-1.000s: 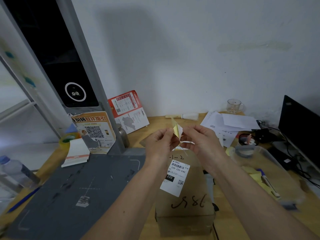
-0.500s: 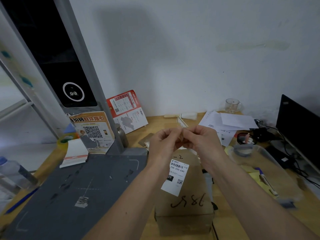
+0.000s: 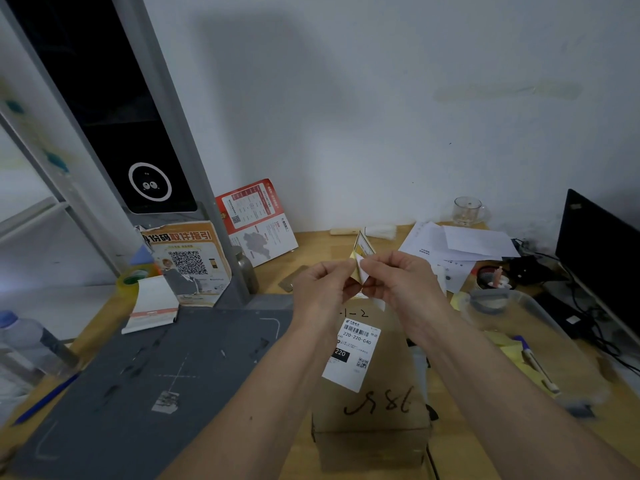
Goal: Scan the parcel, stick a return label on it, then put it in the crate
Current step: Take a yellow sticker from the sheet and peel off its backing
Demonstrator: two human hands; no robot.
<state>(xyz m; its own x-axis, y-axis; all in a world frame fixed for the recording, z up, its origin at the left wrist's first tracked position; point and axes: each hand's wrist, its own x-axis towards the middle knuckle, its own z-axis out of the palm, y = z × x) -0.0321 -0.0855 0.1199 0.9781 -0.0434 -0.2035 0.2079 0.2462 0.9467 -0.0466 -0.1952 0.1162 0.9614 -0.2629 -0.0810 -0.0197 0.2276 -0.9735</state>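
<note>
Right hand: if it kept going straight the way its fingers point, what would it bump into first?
Probably the left hand. The right hand points leftward, its fingers pinching the label right beside the left fingers.

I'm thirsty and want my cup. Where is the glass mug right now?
In the head view, the glass mug stands at the back right of the desk against the wall, just behind the loose white papers and left of the black monitor.
</note>
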